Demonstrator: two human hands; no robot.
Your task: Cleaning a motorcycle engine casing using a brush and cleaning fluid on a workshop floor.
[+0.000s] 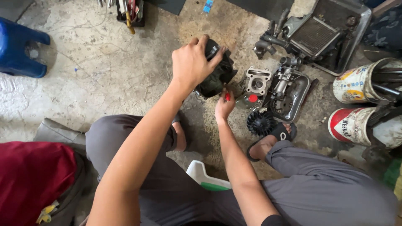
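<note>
Under the fingers of our left hand (191,62) we see a black engine cover (217,73), dull and dark all over. Between the fingertips of our right hand (224,106) there is a small red handle (227,96). Just past those fingers sits a pale grey metal block (257,80), with a red cap (253,98) below it. A black ribbed fan (259,122) lies near our black sandal (279,133). Our trousers (326,188) are plain grey. Well away from our left fingers stands a bright blue stool (21,48). The floor (104,67) is mottled grey and cream, veined with cracks. Beyond our right fingers two tins (354,123) are red, white and yellow.
</note>
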